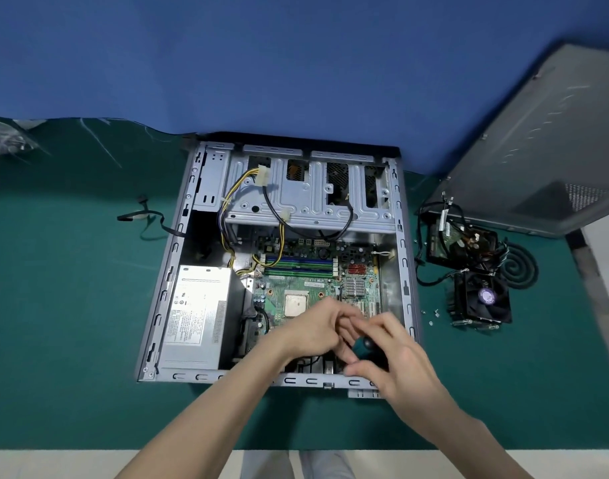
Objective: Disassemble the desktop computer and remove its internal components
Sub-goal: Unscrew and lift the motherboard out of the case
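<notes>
Desktop computer case (401, 236) lies open on its side in the middle of the green mat (71, 305), with the motherboard (306, 271) facing up, the bare processor (295, 305) showing in its socket and the grey power supply (196, 312) in the near left corner. Both hands are over the near right part of the board. The right hand (400, 361) is wrapped round the teal and black handle of a screwdriver (363, 345). The left hand (317, 330) has its fingers curled in against the tool's front end, but it's blurred there and I can't tell whether they pinch anything. To the right of the case, on the mat, sit a hard drive (462, 243) tangled in cables, a cooler fan (483, 299), a few loose screws (431, 314) and a black spiral coil (519, 267). The grey side panel (538, 150) leans up behind them
</notes>
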Action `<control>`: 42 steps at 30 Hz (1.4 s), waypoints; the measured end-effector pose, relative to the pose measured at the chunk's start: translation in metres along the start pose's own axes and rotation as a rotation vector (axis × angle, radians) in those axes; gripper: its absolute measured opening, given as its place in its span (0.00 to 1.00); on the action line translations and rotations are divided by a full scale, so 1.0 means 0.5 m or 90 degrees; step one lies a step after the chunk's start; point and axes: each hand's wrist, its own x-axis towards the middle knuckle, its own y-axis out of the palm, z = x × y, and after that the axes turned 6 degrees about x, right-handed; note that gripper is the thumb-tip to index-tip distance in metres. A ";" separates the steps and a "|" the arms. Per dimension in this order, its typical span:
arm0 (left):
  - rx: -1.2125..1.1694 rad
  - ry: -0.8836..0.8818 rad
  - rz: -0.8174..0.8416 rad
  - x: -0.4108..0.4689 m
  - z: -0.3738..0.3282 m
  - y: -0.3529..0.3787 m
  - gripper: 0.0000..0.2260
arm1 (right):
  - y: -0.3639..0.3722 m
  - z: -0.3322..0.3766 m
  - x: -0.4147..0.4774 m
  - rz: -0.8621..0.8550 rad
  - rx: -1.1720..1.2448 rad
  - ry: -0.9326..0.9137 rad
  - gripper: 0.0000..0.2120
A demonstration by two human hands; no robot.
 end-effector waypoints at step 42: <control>0.097 -0.048 -0.043 0.015 0.023 0.012 0.09 | 0.024 -0.011 0.008 -0.191 0.056 -0.076 0.21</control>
